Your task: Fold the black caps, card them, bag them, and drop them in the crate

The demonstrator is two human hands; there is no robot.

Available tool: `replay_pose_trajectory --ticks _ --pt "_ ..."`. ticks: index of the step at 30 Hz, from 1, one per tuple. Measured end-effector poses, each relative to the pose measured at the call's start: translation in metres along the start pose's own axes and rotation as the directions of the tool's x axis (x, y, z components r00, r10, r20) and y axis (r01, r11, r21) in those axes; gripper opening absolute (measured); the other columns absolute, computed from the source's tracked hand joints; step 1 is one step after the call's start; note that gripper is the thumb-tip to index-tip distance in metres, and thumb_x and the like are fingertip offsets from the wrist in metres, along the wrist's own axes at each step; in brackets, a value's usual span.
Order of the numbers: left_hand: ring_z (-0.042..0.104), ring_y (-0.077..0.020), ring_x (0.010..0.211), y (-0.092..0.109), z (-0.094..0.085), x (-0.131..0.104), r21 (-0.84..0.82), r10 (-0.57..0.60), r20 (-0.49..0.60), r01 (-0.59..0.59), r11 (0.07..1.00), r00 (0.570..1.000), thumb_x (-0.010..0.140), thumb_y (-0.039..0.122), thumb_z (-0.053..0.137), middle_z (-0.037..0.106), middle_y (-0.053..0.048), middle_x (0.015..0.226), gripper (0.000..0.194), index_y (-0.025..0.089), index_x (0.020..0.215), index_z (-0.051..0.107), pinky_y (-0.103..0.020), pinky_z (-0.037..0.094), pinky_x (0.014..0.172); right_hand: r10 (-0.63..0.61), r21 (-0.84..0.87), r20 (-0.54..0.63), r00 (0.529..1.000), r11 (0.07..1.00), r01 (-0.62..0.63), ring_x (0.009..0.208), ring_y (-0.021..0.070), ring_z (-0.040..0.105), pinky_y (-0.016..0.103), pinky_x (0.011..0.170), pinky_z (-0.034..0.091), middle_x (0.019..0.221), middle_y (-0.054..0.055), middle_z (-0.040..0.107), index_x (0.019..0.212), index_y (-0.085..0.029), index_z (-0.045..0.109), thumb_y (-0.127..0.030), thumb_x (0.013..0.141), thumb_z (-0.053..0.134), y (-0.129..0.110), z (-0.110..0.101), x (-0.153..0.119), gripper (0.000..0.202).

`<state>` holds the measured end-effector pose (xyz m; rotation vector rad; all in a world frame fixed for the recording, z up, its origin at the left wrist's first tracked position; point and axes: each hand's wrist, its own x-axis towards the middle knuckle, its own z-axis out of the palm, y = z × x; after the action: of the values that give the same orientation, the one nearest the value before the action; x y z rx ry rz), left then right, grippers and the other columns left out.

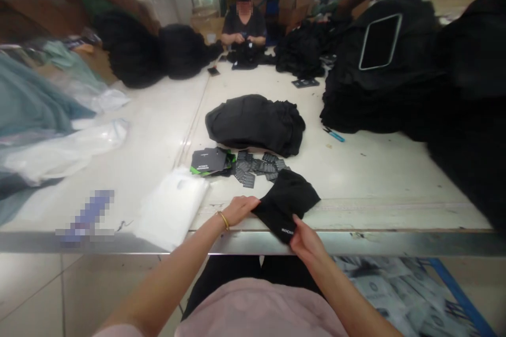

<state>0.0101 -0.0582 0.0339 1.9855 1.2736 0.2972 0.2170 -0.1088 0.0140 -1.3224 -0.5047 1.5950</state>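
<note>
A black fabric piece with small white lettering (290,192) lies tilted near the table's front edge, gripped at both sides. My left hand (239,210), with a gold bracelet on its wrist, pinches its left corner. At the lettered lower right edge, my right hand (306,237) is closed on the cloth, thumb on top. Just beyond it are loose small grey tags (247,168) and a stack of dark printed cards (211,160) with green edges. A heap of black garments (255,124) sits behind the tags. White plastic bags (172,205) lie left of my left hand.
A pair of blue-handled snips (334,135) lies on the white table (379,174). Tall black garment piles (379,95) rise at the right, one bearing a white-edged frame (380,42). Across the table a co-worker (245,26) handles black cloth. Clear bags (67,147) lie left.
</note>
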Motion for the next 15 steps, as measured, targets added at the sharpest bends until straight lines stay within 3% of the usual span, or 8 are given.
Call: replay_pose_trajectory --ticks 4,5,7,9,11,12,13,15 --pt "0.056 -0.0214 0.086 0.011 0.022 -0.001 0.093 -0.123 -0.206 0.145 0.985 0.971 0.075 0.049 0.056 0.064 -0.003 0.087 0.04 0.022 0.104 0.057 -0.036 0.039 0.084 0.102 -0.025 -0.027 0.994 0.994 -0.102 0.084 0.0284 0.065 0.045 0.072 0.053 0.083 0.012 0.069 0.083 -0.017 0.061 -0.038 0.07 0.058 -0.009 -0.016 0.003 0.025" --pt "0.055 -0.0225 0.09 0.015 0.026 0.001 0.103 -0.125 -0.277 0.159 0.982 0.953 0.073 0.046 0.06 0.063 -0.005 0.093 0.042 0.021 0.107 0.055 -0.037 0.038 0.086 0.067 -0.076 -0.071 0.995 0.994 -0.073 0.086 0.0294 0.065 0.047 0.074 0.052 0.087 0.013 0.069 0.087 -0.017 0.061 -0.039 0.07 0.059 -0.009 -0.02 -0.002 0.028" --pt "0.049 -0.0247 0.106 0.025 0.031 0.007 0.153 -0.012 -0.355 0.071 0.986 0.935 0.071 0.032 0.063 0.057 -0.008 0.113 0.051 0.021 0.119 0.048 -0.04 0.035 0.092 -0.186 -0.313 -0.117 0.976 0.939 0.141 0.099 0.031 0.06 0.051 0.084 0.046 0.104 0.015 0.065 0.099 -0.017 0.059 -0.04 0.069 0.062 -0.006 -0.028 -0.013 0.038" --pt "0.037 -0.0253 0.121 0.033 0.029 0.019 0.236 0.209 -0.265 -0.147 0.961 0.941 0.067 0.016 0.061 0.046 -0.007 0.131 0.064 0.024 0.127 0.041 -0.041 0.029 0.099 -0.503 -0.594 0.077 0.861 0.67 0.445 0.119 0.0311 0.046 0.054 0.098 0.034 0.127 0.014 0.053 0.114 -0.019 0.054 -0.036 0.068 0.066 -0.001 -0.035 -0.022 0.051" --pt "0.036 -0.026 0.122 0.038 0.021 0.035 0.259 0.322 -0.087 -0.291 0.921 0.943 0.062 0.011 0.06 0.048 -0.005 0.131 0.068 0.026 0.127 0.043 -0.041 0.027 0.101 -0.573 -0.658 0.384 0.724 0.38 0.65 0.129 0.0307 0.032 0.054 0.105 0.025 0.136 0.011 0.043 0.12 -0.02 0.053 -0.032 0.066 0.067 0.002 -0.039 -0.023 0.056" --pt "0.04 -0.0267 0.119 0.039 0.015 0.043 0.246 0.301 -0.025 -0.286 0.926 0.953 0.062 0.013 0.06 0.053 -0.005 0.126 0.065 0.025 0.124 0.047 -0.041 0.029 0.1 -0.545 -0.643 0.475 0.691 0.321 0.696 0.13 0.031 0.031 0.055 0.105 0.024 0.136 0.01 0.045 0.118 -0.02 0.055 -0.031 0.066 0.067 0.003 -0.041 -0.02 0.054" --pt "0.045 -0.0268 0.114 0.039 0.009 0.051 0.214 0.243 0.016 -0.241 0.947 0.97 0.064 0.018 0.06 0.058 -0.005 0.119 0.058 0.024 0.12 0.051 -0.04 0.031 0.097 -0.516 -0.634 0.506 0.691 0.32 0.704 0.128 0.0311 0.034 0.055 0.104 0.025 0.132 0.01 0.049 0.115 -0.021 0.058 -0.031 0.067 0.067 0.002 -0.042 -0.016 0.05" --pt "0.054 -0.0242 0.102 0.035 -0.004 0.063 0.08 0.099 0.076 -0.105 0.991 0.992 0.076 0.032 0.05 0.064 -0.004 0.106 0.037 0.023 0.111 0.059 -0.037 0.037 0.092 -0.472 -0.639 0.397 0.787 0.474 0.606 0.119 0.0304 0.046 0.052 0.1 0.033 0.121 0.009 0.059 0.108 -0.022 0.061 -0.035 0.071 0.063 -0.003 -0.044 -0.009 0.04"
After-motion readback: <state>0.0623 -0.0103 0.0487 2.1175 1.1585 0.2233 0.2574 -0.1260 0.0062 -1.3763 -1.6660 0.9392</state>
